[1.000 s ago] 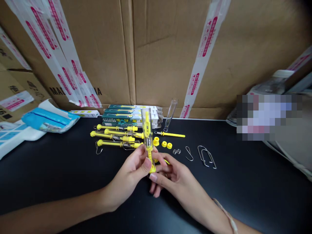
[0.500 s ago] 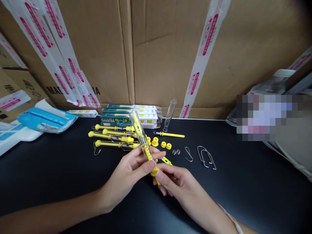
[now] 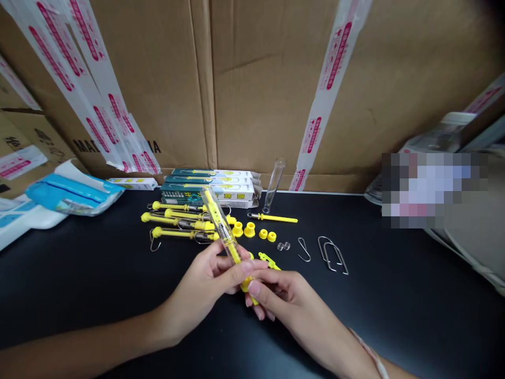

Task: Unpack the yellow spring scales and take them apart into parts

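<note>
A spring scale (image 3: 221, 225), a clear tube with a yellow graduated rod and a spring inside, is held tilted, its upper end leaning left. My left hand (image 3: 211, 279) is closed around the middle of the tube, thumb on the near side. At the lower end, my right hand (image 3: 282, 297) pinches the yellow end cap (image 3: 246, 284); the rod's tip sticks out below between the fingers. Just beyond the hands lie a flat yellow part (image 3: 269, 260), partly hidden, yellow caps (image 3: 249, 229), smaller yellow rings (image 3: 267, 236) and two small springs (image 3: 283, 246).
Assembled spring scales (image 3: 181, 223) lie at left, before stacked boxes (image 3: 209, 189). Behind the caps are a clear tube (image 3: 274, 185) and a yellow rod (image 3: 276, 218). Wire hooks (image 3: 333, 253) and an S-hook (image 3: 303, 249) lie right. A blue packet (image 3: 74, 187) sits far left.
The spring scale's upper end has swung left and slightly down, and both hands have shifted a little with it. The grip of each hand looks much the same.
</note>
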Motion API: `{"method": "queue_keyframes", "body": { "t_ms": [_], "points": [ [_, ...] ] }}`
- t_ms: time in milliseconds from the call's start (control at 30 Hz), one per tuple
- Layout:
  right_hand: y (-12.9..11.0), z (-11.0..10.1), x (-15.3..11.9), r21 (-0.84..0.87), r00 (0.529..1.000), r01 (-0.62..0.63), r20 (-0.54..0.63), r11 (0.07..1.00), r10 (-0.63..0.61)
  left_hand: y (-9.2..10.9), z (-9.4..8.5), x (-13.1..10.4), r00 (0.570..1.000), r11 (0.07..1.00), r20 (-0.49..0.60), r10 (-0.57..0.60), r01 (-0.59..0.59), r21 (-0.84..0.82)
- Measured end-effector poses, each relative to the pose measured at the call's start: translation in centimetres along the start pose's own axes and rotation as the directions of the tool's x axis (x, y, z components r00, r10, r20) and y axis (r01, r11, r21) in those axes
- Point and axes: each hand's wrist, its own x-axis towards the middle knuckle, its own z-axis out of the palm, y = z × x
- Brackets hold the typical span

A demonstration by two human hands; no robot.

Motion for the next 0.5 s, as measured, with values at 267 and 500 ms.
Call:
{"method": "queue_keyframes", "body": {
  "t_ms": [267,500],
  "points": [
    [-0.5,0.23,-0.05,0.013,1.0,-0.019,0.016,1.0,0.019,-0.14,-0.47,0.1,0.999,0.992,-0.036,0.009,-0.004,0.124],
    [-1.05,0.31,-0.05,0.049,0.999,-0.013,0.047,0.999,0.011,0.25,0.12,-0.3,0.999,0.997,-0.039,0.016,-0.013,0.077]
  ]
}}
